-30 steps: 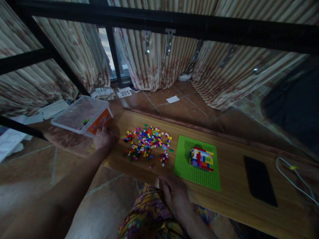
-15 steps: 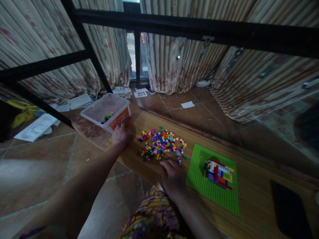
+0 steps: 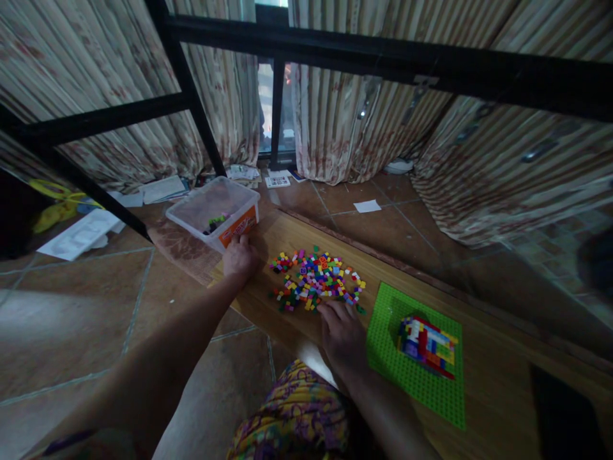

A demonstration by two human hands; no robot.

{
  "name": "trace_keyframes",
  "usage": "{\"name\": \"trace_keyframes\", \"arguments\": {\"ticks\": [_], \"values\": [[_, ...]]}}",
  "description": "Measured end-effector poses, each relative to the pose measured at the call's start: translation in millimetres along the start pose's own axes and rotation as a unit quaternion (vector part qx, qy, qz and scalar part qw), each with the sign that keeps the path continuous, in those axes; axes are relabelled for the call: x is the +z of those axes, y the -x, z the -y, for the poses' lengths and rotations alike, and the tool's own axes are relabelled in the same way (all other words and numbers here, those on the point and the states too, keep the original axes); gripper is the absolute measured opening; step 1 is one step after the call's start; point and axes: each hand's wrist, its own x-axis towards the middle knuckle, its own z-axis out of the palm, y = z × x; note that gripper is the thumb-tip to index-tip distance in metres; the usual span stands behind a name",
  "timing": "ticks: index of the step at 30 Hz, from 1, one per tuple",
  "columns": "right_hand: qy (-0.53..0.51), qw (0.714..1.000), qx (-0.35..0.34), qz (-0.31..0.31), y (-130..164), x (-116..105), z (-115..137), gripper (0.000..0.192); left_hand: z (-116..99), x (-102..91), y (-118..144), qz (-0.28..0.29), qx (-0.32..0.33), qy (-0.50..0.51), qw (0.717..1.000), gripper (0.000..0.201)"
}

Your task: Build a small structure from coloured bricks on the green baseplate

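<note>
head view – right hand seemingly touching bricks

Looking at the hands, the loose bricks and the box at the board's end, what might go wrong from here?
1. The clear box hangs past the wooden board end; the left hand at its near wall might tip it off.
2. The right hand lies at the brick pile near the front edge; a sweep may push bricks to the floor.
</note>
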Motion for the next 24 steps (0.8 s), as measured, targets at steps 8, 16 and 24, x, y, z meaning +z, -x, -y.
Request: {"name": "trace_keyframes", "arguments": {"ticks": [8, 16, 24], "values": [[-0.001, 0.997, -0.070, 0.042, -24, 8, 7, 0.025, -1, -1.5, 1, 0.010, -0.008, 0.001, 1.000, 0.038], [0.007, 1.000, -0.009, 0.021, -14, -8, -4, 0.023, -2, -4.4, 2, 0.015, 0.000, -0.006, 1.000, 0.038], [0.016, 0.999, -0.014, 0.046, -54, 19, 33, 0.022, -1, -5.0, -1, 0.010, 0.014, -0.016, 1.000, 0.038]]}}
